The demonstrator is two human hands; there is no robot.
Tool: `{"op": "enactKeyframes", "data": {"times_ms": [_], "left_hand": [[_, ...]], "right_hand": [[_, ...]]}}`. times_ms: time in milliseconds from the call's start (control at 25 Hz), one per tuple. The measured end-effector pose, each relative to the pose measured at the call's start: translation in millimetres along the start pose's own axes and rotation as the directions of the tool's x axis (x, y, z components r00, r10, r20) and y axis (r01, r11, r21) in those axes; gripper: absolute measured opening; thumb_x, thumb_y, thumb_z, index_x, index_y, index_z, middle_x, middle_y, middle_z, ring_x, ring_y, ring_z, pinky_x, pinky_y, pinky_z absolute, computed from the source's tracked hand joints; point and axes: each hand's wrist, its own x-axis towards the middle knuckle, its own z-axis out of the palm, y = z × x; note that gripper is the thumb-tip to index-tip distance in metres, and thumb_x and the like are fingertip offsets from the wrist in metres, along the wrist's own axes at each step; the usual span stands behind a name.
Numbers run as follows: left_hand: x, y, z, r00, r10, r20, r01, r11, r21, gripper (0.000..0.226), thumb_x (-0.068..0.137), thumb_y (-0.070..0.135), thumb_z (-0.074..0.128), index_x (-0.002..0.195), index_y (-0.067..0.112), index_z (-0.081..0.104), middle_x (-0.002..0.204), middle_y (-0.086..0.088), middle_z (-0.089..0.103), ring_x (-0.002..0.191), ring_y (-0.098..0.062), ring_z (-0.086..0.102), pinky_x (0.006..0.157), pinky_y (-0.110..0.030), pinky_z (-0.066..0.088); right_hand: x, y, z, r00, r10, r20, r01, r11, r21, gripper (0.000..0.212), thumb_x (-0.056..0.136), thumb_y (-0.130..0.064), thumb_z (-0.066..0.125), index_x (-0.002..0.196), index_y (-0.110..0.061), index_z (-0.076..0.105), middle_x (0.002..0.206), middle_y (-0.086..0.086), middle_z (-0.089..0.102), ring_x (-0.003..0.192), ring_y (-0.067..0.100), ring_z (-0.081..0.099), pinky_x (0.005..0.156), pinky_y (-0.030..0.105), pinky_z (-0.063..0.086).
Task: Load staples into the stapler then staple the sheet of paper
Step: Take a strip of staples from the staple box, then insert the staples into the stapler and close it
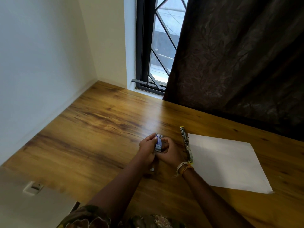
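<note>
Head camera, looking down: two bare hands meet over a wood-grain brown table (92, 129). The left hand (147, 149) and right hand (171, 152) together pinch a small blue and silver staple box (159, 143), fingers curled closed around it, holding it just above the table. Just beside the right hand, on its outer side, a long metal stapler with yellow ends (186, 143) lies folded open flat, touching the edge of a white sheet of paper (228, 163) that lies farther out to the right. A small grey piece (152, 169), too blurred to identify, sits below the left hand.
</note>
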Motion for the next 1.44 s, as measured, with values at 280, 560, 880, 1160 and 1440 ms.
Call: {"op": "enactKeyframes", "data": {"times_ms": [280, 560, 880, 1160, 1440], "left_hand": [[-1.4, 15.5, -17.7, 0.974, 0.221, -0.052, -0.195, 0.932, 0.306, 0.034, 0.087, -0.007, 0.06, 0.119, 0.004, 0.066, 0.116, -0.016, 0.067, 0.103, -0.03, 0.067, 0.082, -0.042, 0.059], [-28.3, 15.0, -43.6, 0.806, 0.592, -0.019, -0.419, 0.593, 0.687, 0.02, 0.08, -0.001, 0.07, 0.099, 0.002, 0.076, 0.103, -0.016, 0.074, 0.092, -0.018, 0.07, 0.066, -0.01, 0.052], [-47.8, -27.9, -97.9, 0.711, 0.587, 0.386, -0.324, -0.214, 0.922, 0.048, 0.097, 0.016, 0.043, 0.144, 0.021, 0.044, 0.159, -0.004, 0.028, 0.148, -0.021, 0.022, 0.119, -0.039, 0.017], [-74.3, -41.8, -94.9, 0.699, 0.616, 0.362, -0.312, -0.192, 0.93, 0.044, 0.094, 0.017, 0.047, 0.138, 0.02, 0.049, 0.151, -0.006, 0.041, 0.141, -0.024, 0.035, 0.115, -0.046, 0.024], [-97.7, -64.4, -20.9, 0.652, 0.658, 0.377, -0.57, 0.098, 0.816, 0.037, 0.09, 0.003, 0.049, 0.125, 0.012, 0.059, 0.124, -0.01, 0.055, 0.106, -0.021, 0.057, 0.082, -0.028, 0.048]], "right_hand": [[0.6, -2.3, 5.2, 0.999, 0.036, 0.021, -0.035, 0.999, -0.035, 0.07, 0.07, -0.001, 0.076, 0.131, -0.012, 0.041, 0.105, 0.014, 0.057, 0.089, 0.02, 0.059, 0.068, 0.021, 0.052], [-14.3, 6.6, 13.1, 0.997, -0.027, -0.079, 0.021, 0.997, -0.074, 0.028, 0.076, 0.01, 0.058, 0.099, -0.006, 0.06, 0.091, 0.012, 0.066, 0.077, 0.015, 0.061, 0.059, 0.009, 0.048], [-40.5, 22.1, 11.4, 0.932, -0.257, 0.256, 0.337, 0.873, -0.352, 0.035, 0.07, -0.023, 0.079, 0.104, -0.021, 0.071, 0.096, 0.0, 0.058, 0.08, 0.011, 0.054, 0.066, 0.022, 0.049], [-57.5, 12.3, 2.5, 0.942, -0.303, 0.146, 0.336, 0.849, -0.408, 0.005, 0.075, -0.012, 0.071, 0.08, -0.011, 0.071, 0.083, 0.003, 0.067, 0.07, 0.011, 0.059, 0.061, 0.021, 0.047], [-70.6, 29.5, -64.5, 0.941, -0.052, -0.336, 0.092, 0.99, 0.105, 0.013, 0.078, -0.013, 0.073, 0.091, -0.012, 0.073, 0.084, -0.001, 0.071, 0.077, 0.005, 0.065, 0.069, 0.014, 0.054]]}}
